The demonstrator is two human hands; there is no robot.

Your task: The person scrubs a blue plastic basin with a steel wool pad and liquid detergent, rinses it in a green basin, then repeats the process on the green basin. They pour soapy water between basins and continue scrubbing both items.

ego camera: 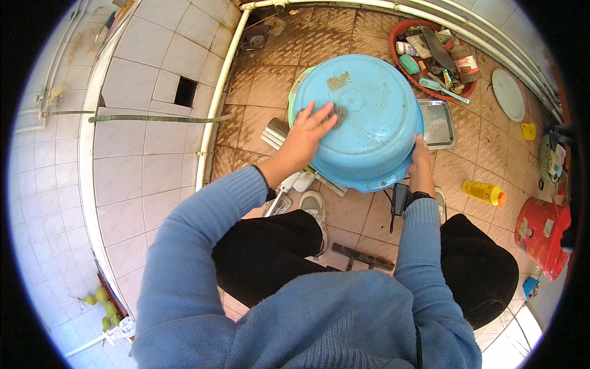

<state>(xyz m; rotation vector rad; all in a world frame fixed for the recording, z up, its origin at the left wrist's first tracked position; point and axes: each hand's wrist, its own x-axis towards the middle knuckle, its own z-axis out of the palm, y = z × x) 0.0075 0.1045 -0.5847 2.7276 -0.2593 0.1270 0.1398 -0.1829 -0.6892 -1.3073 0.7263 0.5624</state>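
A large blue plastic basin [368, 124] stands upside down before me, with a brown patch on its base. My left hand [306, 133] lies on its left side, fingers spread over a dark scouring pad [340, 116], which it presses against the base. At the right, my right hand [419, 159] grips the basin's rim. A light green rim [293, 94] shows under the basin at the left. Part of the scouring pad is hidden by my fingers.
Beyond the basin at the right is a red basin [394, 44] full of odds and ends, beside a metal tray [438, 124]. A yellow bottle [481, 191] lies on the tiled floor. A red bucket [537, 228] is at the far right. White pipes run along the wall.
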